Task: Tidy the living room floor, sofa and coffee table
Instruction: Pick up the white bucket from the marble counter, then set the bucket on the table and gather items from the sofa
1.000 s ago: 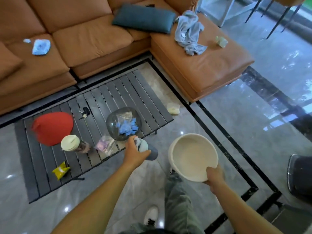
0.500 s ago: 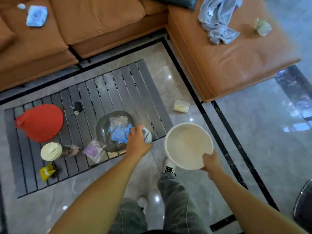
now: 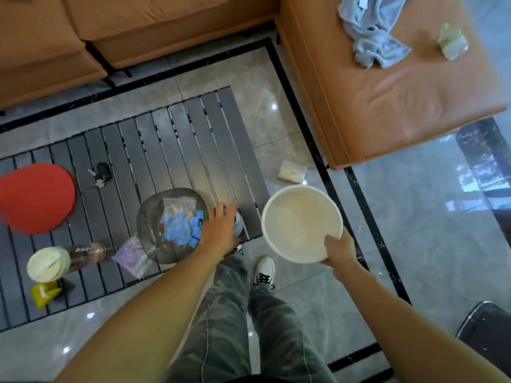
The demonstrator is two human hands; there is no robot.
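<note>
Grey-blue container (image 3: 239, 224) is at the near right corner of the slatted coffee table (image 3: 177, 145), just beside the glass bowl (image 3: 154, 217), with the left hand (image 3: 219, 230) curled over it in a grip from above. The right hand (image 3: 338, 248) grips the near rim of an empty white basin (image 3: 298, 217) held just off the table's right edge. Clearing the table looks barely begun; next, I'd guess, comes lifting the container across into the basin.

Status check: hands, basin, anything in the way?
Left hand grips grey container at coffee table edge. Right hand holds empty white basin by rim. Glass bowl crowds that grip.
</note>
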